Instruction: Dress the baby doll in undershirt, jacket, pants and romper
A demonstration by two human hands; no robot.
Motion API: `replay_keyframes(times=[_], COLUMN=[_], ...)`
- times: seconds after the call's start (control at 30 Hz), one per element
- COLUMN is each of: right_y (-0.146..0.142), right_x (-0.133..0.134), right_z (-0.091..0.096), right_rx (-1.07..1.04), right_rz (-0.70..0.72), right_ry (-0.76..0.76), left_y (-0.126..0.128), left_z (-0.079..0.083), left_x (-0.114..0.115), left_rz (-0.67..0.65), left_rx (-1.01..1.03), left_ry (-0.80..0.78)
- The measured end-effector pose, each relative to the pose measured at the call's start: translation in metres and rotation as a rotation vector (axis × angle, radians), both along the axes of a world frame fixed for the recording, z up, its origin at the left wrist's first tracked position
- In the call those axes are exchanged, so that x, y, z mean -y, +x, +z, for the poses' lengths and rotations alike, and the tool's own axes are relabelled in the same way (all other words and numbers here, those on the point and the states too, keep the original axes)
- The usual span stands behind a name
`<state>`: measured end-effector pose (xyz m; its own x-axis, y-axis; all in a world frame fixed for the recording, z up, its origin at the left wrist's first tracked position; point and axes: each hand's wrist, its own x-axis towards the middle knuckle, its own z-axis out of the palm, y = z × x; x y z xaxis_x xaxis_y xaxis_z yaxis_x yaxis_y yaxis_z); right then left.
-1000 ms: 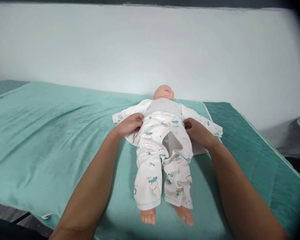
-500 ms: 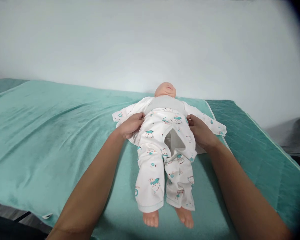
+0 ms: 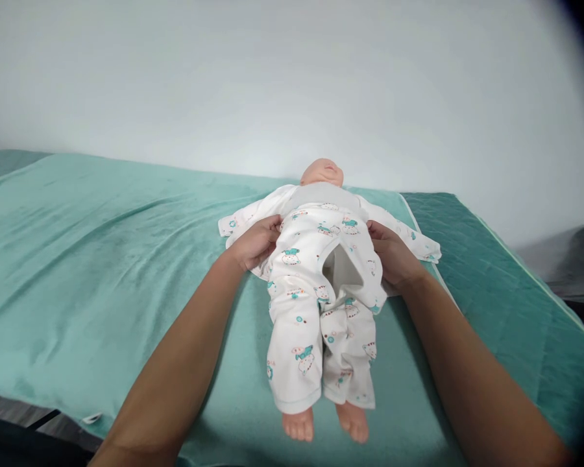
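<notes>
A baby doll lies on its back, feet toward me, on a green bed cover. It wears white printed split-crotch pants, with a diamond-shaped opening at the crotch. A white printed top covers its arms, spread out to both sides, and a grey patch shows on the chest. My left hand pinches the pants' waistband at the doll's side. Across from it, my right hand grips the other side of the waistband. Fingertips of both hands are partly hidden by the cloth. Both bare feet stick out below the pant cuffs.
The light green cover spreads to the left with wrinkles. A darker quilted green mat lies at the right. Behind the doll's head rises a plain white wall. A small white tag hangs at the near left edge.
The waistband has moved slightly up the doll's torso with both hands on it. The crotch opening and the legs have shifted a little.
</notes>
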<state>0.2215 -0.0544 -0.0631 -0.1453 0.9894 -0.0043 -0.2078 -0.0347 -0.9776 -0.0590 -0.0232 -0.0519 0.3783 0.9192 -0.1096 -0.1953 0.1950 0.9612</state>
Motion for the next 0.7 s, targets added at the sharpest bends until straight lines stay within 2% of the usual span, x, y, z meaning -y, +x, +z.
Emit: replay_keyframes(times=[0.3,0.47,0.7], right_y=[0.011,0.006,0.003], right_x=[-0.004,-0.001,0.001], right_z=[-0.004,-0.002,-0.001], right_rx=[0.013,0.026,0.073], right_rz=[0.062,0.046,0.0], right_ry=[0.015,0.032,0.044], left_y=[-0.01,-0.003,0.004], left_z=[0.001,-0.002,0.004], left_x=[0.0,0.0,0.004], left_rz=[-0.055,-0.009,0.112], left_rx=[-0.11,-0.164,-0.435], left_ry=[0.056,0.136,0.341])
